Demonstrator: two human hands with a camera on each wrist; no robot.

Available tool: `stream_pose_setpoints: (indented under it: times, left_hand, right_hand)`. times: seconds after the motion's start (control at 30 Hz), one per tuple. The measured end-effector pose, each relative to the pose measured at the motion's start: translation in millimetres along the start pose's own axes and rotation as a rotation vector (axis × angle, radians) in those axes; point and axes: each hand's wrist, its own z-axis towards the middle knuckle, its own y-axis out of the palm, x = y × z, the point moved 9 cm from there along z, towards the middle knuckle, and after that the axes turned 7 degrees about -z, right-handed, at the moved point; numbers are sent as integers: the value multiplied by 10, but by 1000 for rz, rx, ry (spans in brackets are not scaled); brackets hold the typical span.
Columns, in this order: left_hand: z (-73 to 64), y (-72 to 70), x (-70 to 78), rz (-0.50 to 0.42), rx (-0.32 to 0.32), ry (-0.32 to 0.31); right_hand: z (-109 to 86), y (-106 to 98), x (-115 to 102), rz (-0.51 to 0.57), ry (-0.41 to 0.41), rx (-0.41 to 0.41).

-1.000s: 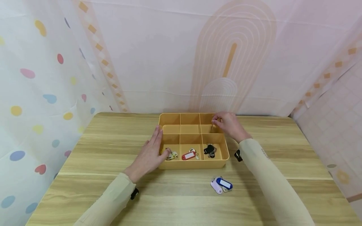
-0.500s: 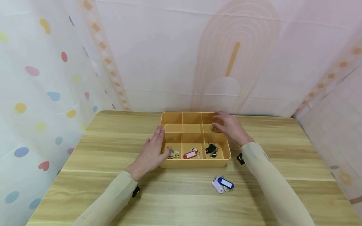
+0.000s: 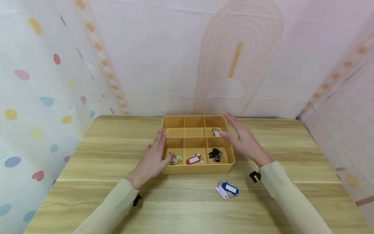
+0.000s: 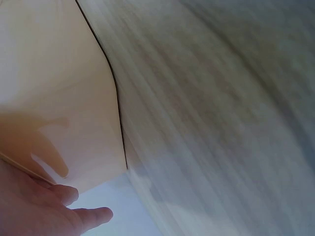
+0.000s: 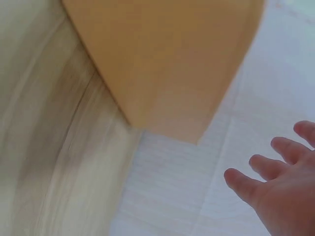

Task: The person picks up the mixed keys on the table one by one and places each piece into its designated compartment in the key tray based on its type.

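Observation:
A yellow box (image 3: 198, 169) with several compartments stands on the table. My left hand (image 3: 152, 159) rests on its left side with fingers straight, the thumb over the front left corner; the left wrist view shows that hand (image 4: 44, 211) against the box wall (image 4: 74, 142). Off the right side, my right hand (image 3: 246, 141) holds nothing, its fingers extended and apart. A small key tag with a pale label (image 3: 216, 132) lies in the back right compartment. Along the front row are yellowish-white key tags (image 3: 176, 160), a red key tag (image 3: 193, 160) and black keys (image 3: 215, 154).
In front of the box, a lilac key tag (image 3: 221, 192) and a blue key tag (image 3: 230, 188) lie overlapping on the wooden table (image 3: 181, 208). A patterned cloth (image 3: 157, 65) hangs behind the table's back edge.
My right hand has let go of the key tag in the back right compartment and moved out to the right, fingers spreading. The left hand has stayed on the box.

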Motion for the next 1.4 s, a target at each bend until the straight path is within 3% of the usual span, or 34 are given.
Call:
stream_pose_setpoints:
  times: [0.23, 0.7, 1.4]
  left_hand:
    - [4, 3, 8, 9, 5, 8]
    - [-2, 22, -23, 19, -3, -4]
    - [0, 24, -21, 10, -13, -14]
  right_hand:
    - [-223, -52, -183, 36, -75, 25]
    - [-585, -10, -320, 84, -82, 22]
    - [-904, 204, -479, 182, -172, 4]
